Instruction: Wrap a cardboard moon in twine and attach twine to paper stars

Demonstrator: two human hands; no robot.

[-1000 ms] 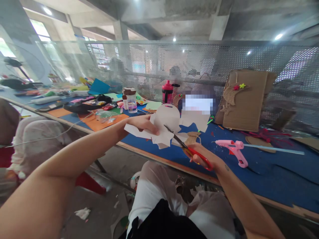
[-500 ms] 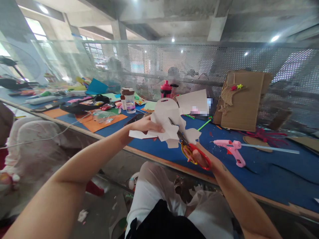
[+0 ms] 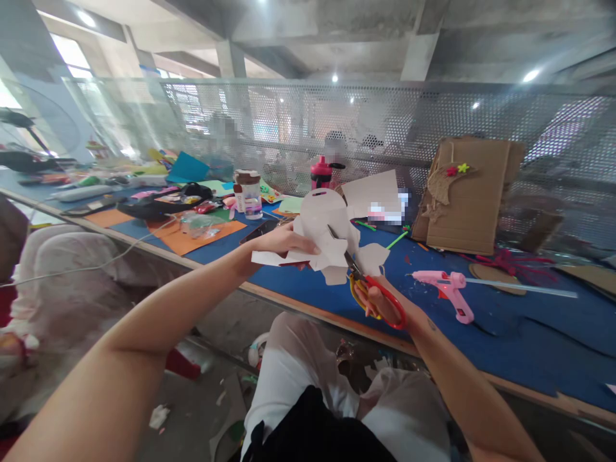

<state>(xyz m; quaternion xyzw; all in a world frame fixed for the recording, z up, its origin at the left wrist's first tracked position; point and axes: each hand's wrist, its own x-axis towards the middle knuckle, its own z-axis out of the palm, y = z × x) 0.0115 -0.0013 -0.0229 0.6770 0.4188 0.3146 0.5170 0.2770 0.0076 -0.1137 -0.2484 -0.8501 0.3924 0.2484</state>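
Observation:
My left hand (image 3: 283,240) is closed on a white paper cut-out (image 3: 323,228) and holds it up over the front edge of the blue table (image 3: 520,346). My right hand (image 3: 385,303) grips red-handled scissors (image 3: 368,282), fingers through the loops. The blades point up and left into the paper near its middle. A loose flap of the paper (image 3: 373,260) hangs just right of the blades.
A pink glue gun (image 3: 447,289) lies on the table to the right. Cardboard sheets (image 3: 474,192) lean on the mesh screen behind. A red bottle (image 3: 320,173), a jar (image 3: 250,192) and coloured paper sheets (image 3: 202,234) sit further left. A person in white sits at far left.
The scissors have worked further into the paper and the paper has been lifted and turned slightly. Both hands stay in nearly the same place.

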